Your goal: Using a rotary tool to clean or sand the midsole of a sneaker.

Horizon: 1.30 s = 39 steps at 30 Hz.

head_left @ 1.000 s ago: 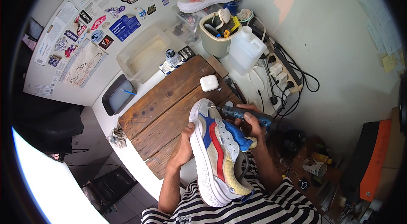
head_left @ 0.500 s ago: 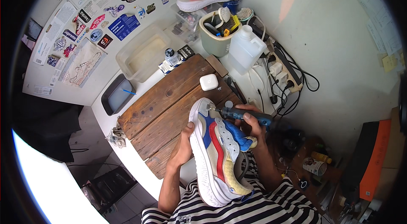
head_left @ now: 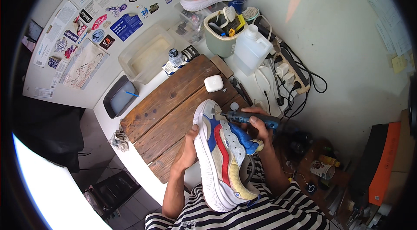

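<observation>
From where I stand, the colourful sneaker (head_left: 225,160) hangs over the near edge of the wooden board (head_left: 160,112) on the desk (head_left: 141,174), toe between eleven and twelve o'clock, heel at the striped shirt (head_left: 286,210). That tilt probably keeps the toe cap in full view. The left hand (head_left: 186,145) grips the sole's edge at nine o'clock, thumb along the sidewall, fingers hidden beneath, seemingly bracing it against the tool. Its forearm rises from seven. The right hand (head_left: 258,128), at two o'clock, closes around a blue rotary tool (head_left: 249,118), thumb on top, rather like a pen, presumably for fine control. Its forearm comes from five; the bit points just past nine, at the toe cap, contact unclear.
</observation>
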Motion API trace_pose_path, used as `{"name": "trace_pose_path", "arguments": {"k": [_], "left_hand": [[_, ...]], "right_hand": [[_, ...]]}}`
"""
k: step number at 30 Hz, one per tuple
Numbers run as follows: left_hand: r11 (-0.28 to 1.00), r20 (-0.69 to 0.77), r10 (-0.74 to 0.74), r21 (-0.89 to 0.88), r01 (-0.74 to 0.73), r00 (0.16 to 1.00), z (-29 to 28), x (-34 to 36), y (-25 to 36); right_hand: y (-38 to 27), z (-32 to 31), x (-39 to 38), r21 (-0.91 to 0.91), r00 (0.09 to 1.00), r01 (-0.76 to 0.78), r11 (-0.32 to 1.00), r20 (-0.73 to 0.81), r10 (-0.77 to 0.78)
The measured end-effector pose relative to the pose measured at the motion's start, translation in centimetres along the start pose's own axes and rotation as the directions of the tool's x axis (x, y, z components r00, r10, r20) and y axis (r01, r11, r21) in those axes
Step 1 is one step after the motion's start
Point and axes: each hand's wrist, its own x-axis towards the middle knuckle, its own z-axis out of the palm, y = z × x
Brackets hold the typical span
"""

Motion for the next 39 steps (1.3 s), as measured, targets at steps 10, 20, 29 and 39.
{"name": "trace_pose_path", "arguments": {"k": [10,20,29,39], "left_hand": [[1.0,0.004,-0.015,0.018,0.015,1.0,-0.4,0.1,-0.4],[1.0,-0.016,0.029,-0.01,-0.029,0.999,-0.2,0.4,-0.7],[0.999,-0.022,0.03,-0.042,-0.031,0.999,-0.2,0.5,-0.7],[1.0,-0.003,0.003,0.01,-0.003,1.0,-0.1,0.2,-0.1]], "right_hand": [[-0.6,0.0,-0.2,-0.007,1.0,-0.031,1.0,0.007,0.031],[-1.1,-0.3,-0.2,-0.022,0.998,-0.022,1.0,0.053,0.023],[0.0,-0.2,0.3,-0.007,1.0,0.002,1.0,0.024,-0.002],[-0.6,-0.6,0.1,-0.002,0.995,0.023,1.0,0.092,-0.023]]}}
